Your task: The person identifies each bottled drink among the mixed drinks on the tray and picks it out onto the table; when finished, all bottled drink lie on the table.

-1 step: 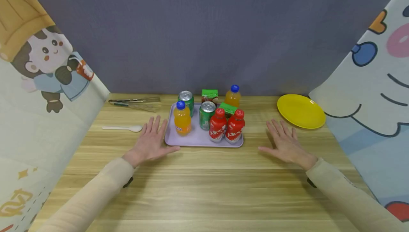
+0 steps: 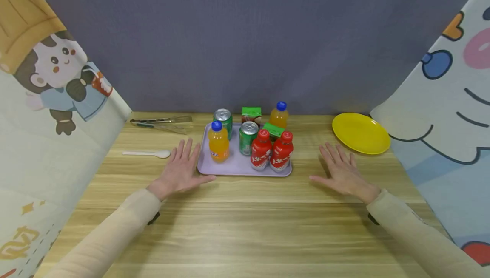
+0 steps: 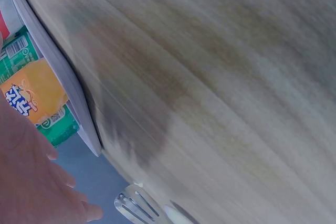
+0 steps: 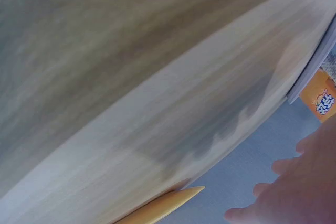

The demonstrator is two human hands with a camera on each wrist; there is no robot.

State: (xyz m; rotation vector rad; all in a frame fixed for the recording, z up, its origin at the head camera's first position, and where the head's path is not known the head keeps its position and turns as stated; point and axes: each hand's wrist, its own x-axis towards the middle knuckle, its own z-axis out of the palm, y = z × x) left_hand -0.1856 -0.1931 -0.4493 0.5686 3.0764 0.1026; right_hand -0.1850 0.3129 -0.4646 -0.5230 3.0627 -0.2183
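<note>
My left hand (image 2: pixel 179 171), fingers spread and palm down, is beside the left front corner of a lilac tray (image 2: pixel 237 168). To the tray's right, my right hand (image 2: pixel 342 173) is spread likewise, holding nothing. On the tray stand an orange soda bottle (image 2: pixel 219 145), two green cans (image 2: pixel 246 141) and two red bottles (image 2: pixel 261 154) with red caps. A green-topped carton (image 2: pixel 273 130) is partly hidden behind the red bottles. Further back are another carton (image 2: pixel 251 113) and a second orange bottle (image 2: pixel 279 118). The left wrist view shows the soda bottle (image 3: pixel 39 94) past my fingers.
A pale spoon (image 2: pixel 155 154) lies left of my left hand, with metal tongs (image 2: pixel 162 120) behind it. At the back right is a yellow plate (image 2: pixel 361 133). A dark grey backdrop (image 2: pixel 245 44) stands behind the wooden table (image 2: pixel 245 227), with printed panels on both sides.
</note>
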